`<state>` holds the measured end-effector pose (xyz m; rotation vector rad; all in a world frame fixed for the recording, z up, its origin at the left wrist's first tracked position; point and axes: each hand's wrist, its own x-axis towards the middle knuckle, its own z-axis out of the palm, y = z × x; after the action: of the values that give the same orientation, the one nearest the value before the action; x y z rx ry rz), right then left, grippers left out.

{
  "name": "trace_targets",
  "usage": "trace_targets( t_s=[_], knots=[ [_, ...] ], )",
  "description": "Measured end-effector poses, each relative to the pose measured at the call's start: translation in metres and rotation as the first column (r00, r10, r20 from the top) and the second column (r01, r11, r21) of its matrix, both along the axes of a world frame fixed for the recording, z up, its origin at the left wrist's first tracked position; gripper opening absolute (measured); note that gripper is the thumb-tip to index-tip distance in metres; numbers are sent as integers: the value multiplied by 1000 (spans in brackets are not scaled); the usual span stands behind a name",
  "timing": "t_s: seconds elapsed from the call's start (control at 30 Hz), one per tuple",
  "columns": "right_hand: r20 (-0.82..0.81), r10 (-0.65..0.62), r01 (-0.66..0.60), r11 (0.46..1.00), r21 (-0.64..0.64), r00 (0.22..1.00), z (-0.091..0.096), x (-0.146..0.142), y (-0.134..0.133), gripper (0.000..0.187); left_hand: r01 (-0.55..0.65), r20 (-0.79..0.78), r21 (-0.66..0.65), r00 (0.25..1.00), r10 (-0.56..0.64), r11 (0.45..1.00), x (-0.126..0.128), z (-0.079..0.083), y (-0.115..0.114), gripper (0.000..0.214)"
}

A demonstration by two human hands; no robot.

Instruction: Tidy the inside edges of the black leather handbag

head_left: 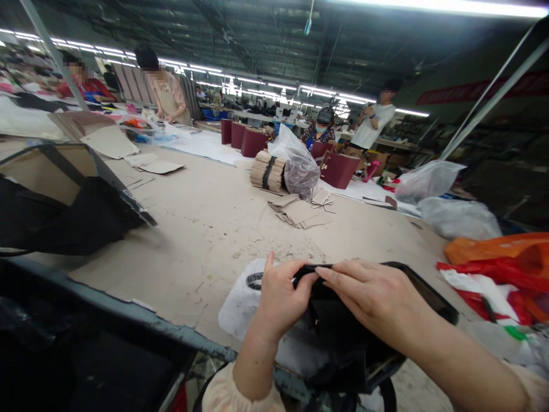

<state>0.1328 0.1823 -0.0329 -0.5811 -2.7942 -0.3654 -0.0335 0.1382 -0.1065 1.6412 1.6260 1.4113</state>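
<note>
A black bag [338, 335] lies tilted at the near edge of the worktable, its open frame turned to the right. My left hand [281, 294] pinches the bag's upper edge between thumb and fingers, the index finger pointing up. Against the same edge my right hand [373, 294] presses with its fingers together, the fingertips meeting the left thumb. What lies between the fingertips is hidden. Under the bag and my left hand is a white sheet [238, 303] with a dark oval mark or ring partly showing.
Cardboard pieces [300, 212] and a strapped bundle of card [266, 171] lie mid-table. Another black bag [72, 206] stands at left. Maroon bag bodies [338, 169] line the far side. Plastic bags [493, 252] crowd the right. Several people work beyond the table [193, 229].
</note>
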Motion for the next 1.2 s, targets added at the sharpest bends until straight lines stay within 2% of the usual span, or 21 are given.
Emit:
trace_targets(
  t_s=[0.17, 0.33, 0.5, 0.9, 1.2],
  knots=[
    [-59, -25, 26, 999, 20, 998, -1, -2, 1, 22, 5, -4, 5, 1000, -4, 1000, 1, 2, -2, 13],
    [-124, -148, 135, 985, -105, 981, -5, -5, 6, 19, 30, 49, 13, 998, -31, 999, 0, 2, -2, 17],
    [-130, -253, 225, 954, -200, 959, -7, -8, 7, 17, 2, 136, 29, 991, -6, 1000, -1, -1, 1, 15],
    [-113, -309, 285, 940, -185, 944, -6, -11, 2, 18, -31, 120, 19, 992, 28, 999, 3, -1, 4, 11],
    [-66, -397, 377, 903, -206, 916, -3, -11, 0, 18, -22, 83, 39, 996, 19, 999, 7, 1, 7, 12]
  ],
)
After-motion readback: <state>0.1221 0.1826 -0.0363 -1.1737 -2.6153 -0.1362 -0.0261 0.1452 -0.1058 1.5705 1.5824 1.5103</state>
